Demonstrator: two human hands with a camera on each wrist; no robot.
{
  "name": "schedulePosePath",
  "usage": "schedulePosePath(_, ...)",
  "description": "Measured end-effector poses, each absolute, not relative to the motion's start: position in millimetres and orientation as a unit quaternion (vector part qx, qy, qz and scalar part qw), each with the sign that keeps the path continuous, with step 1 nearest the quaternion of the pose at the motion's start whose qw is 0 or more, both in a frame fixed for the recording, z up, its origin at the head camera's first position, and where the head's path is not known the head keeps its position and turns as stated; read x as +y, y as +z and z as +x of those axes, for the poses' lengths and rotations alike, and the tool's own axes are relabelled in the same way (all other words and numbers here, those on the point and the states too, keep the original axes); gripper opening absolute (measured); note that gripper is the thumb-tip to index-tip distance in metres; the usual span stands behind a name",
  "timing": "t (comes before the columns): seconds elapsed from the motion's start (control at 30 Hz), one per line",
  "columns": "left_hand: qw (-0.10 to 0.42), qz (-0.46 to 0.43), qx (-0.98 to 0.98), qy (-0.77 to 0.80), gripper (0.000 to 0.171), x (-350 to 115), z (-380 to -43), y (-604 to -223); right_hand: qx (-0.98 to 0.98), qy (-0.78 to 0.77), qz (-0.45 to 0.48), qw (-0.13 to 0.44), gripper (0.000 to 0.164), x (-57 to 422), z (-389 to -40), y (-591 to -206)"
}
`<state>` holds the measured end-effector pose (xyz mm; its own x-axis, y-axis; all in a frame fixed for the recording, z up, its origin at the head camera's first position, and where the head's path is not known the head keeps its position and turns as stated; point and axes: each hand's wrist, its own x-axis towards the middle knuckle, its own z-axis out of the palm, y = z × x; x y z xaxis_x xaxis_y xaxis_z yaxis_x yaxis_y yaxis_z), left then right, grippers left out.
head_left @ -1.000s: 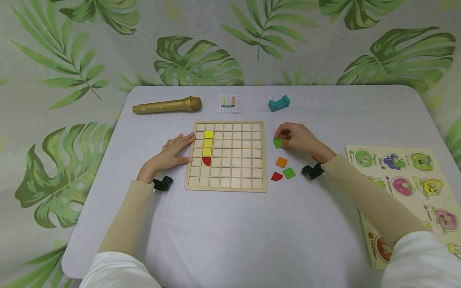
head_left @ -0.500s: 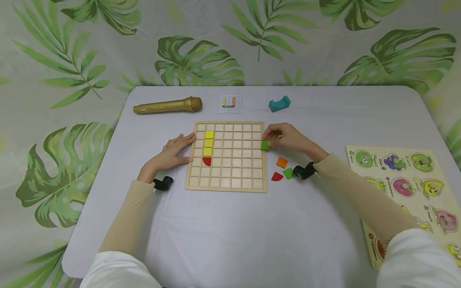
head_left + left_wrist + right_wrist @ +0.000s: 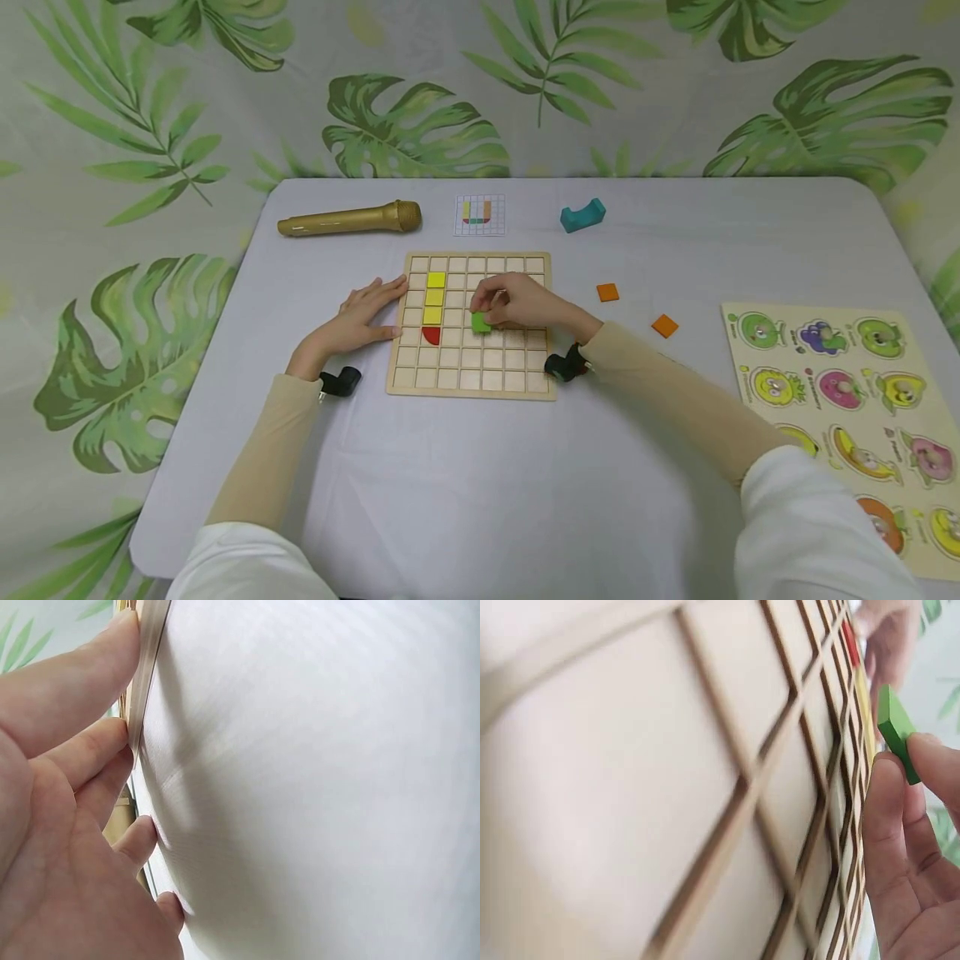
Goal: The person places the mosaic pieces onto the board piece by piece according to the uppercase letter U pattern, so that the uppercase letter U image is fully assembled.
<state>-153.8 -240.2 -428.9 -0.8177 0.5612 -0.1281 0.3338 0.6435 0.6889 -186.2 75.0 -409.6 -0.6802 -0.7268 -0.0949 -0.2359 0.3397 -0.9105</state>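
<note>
A wooden grid board lies mid-table. Three yellow square tiles fill a column near its left side, with a red quarter-circle piece directly below them. My right hand pinches a green square tile between thumb and fingers, over the middle of the board. In the right wrist view the green tile is tilted above the grid. My left hand has its fingers extended, the tips of thumb and forefinger at the board's left edge; the left wrist view shows fingertips against that edge.
Two orange square tiles lie right of the board. Behind it are a gold microphone, a pattern card and a teal curved block. A fruit puzzle board lies at the right. My right forearm covers some loose pieces.
My right hand has carried the green tile leftward from the table onto the area over the board's middle. Two orange tiles have come into view behind it. My left hand stays put.
</note>
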Motion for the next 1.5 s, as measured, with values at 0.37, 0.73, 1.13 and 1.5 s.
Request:
schedulePosePath(0.37, 0.187, 0.228, 0.904, 0.310, 0.074, -237.9, -156.8, -429.1, 0.812, -0.428, -0.312, 0.244, 0.011, 31.0, -177.0, -411.1)
schedulePosePath(0.73, 0.190, 0.224, 0.906, 0.305, 0.074, -238.0, -155.7, -427.9, 0.856, -0.325, -0.357, 0.184, 0.010, 21.2, -169.1, -412.6)
schedulePosePath(1.13, 0.186, 0.225, 0.904, 0.312, 0.074, -237.0, -154.1, -425.1, 0.804, -0.464, -0.283, 0.241, 0.010, 64.0, -178.4, -406.5)
schedulePosePath(1.5, 0.189, 0.226, 0.905, 0.308, 0.074, -236.6, -153.9, -424.7, 0.809, -0.478, -0.238, 0.243, 0.012, 145.5, -177.3, -404.6)
